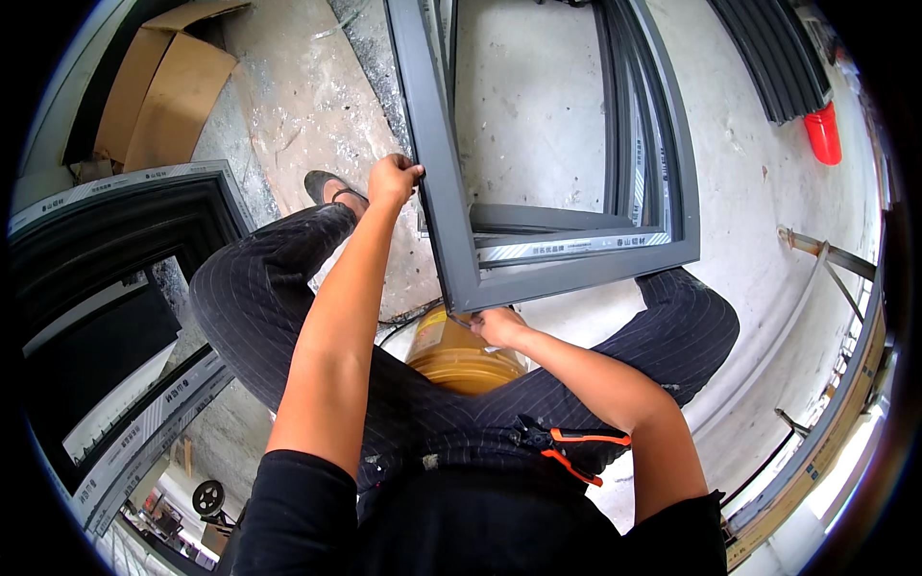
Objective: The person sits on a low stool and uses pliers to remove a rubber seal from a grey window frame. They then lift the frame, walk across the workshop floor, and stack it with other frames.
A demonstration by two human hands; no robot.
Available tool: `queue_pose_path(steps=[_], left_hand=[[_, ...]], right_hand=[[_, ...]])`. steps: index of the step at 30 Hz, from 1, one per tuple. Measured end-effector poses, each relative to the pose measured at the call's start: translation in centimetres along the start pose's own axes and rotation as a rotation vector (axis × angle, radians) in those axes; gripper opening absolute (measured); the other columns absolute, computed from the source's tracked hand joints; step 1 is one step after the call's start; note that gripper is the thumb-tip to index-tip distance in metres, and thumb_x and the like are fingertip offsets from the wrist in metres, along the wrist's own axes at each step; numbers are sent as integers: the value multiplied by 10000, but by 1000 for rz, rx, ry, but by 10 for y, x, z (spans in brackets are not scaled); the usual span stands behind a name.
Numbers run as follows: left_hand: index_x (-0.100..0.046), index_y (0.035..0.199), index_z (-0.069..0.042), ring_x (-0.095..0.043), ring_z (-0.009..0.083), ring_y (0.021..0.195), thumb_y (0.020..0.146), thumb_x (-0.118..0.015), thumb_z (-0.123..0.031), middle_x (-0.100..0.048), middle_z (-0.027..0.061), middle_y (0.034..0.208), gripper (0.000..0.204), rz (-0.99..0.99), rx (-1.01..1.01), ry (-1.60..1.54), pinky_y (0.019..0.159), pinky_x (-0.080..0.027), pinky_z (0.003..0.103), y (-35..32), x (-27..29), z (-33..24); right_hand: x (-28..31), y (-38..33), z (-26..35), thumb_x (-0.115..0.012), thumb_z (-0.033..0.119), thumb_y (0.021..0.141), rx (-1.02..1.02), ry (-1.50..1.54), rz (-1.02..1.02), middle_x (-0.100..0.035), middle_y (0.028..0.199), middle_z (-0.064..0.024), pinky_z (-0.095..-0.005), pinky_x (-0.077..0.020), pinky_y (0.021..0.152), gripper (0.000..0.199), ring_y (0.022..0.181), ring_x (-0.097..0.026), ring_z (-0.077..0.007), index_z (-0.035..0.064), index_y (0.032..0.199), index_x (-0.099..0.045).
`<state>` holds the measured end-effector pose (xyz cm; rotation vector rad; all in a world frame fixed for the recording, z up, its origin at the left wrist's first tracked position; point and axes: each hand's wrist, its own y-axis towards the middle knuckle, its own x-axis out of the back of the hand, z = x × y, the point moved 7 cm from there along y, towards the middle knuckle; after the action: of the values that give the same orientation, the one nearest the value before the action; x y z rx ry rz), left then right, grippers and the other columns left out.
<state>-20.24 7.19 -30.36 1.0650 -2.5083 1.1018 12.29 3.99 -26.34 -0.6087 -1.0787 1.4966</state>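
Note:
A dark grey metal window frame (576, 278) is tilted in front of me, its near left corner over a yellow bucket (461, 363) between my legs. My left hand (392, 180) grips the frame's left side, thumb and fingers closed at the outer edge. Just under the near corner, my right hand (497, 327) has its fingers pinched together against the frame's underside. What those fingertips hold, if anything, is hidden. Pliers (576, 439) with orange and black handles lie on my lap, near my right forearm.
More grey frames (624, 125) lie beneath the held one. Dark frames (125, 221) with printed film stand at the left, below a cardboard box (168, 91). Black profiles (768, 53) and a red bucket (823, 134) are at the far right. A metal rack (836, 257) stands right.

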Motion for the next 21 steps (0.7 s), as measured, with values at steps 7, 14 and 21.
queue_pose_path(steps=[7,14,21], left_hand=[[-661,880,-26,-666,361,832,872,-572,-275,-678,186,873,265,-109,-168,832,716,-531,452,-75,-13,-48],[-635,825,-28,-671,345,790,837,-506,-121,-669,176,840,160,-132,-309,945,679,-538,433,-85,-22,-36],[-623,789,-28,-664,333,748,819,-522,-129,-662,159,804,146,-235,-383,931,660,-534,424,-79,-18,-46]], right_hand=[[-1,1,-2,-638,234,842,31,7,-7,-668,1087,-123,-376,-472,879,354,1023,-621,-292,38,1136,-614],[3,-2,3,-633,215,845,49,3,-40,-673,1069,-118,-371,-474,870,337,1009,-626,-282,46,1136,-615],[0,9,-2,-615,238,874,31,127,45,-648,1100,-143,-408,-460,885,263,1047,-591,-324,86,1087,-646]])
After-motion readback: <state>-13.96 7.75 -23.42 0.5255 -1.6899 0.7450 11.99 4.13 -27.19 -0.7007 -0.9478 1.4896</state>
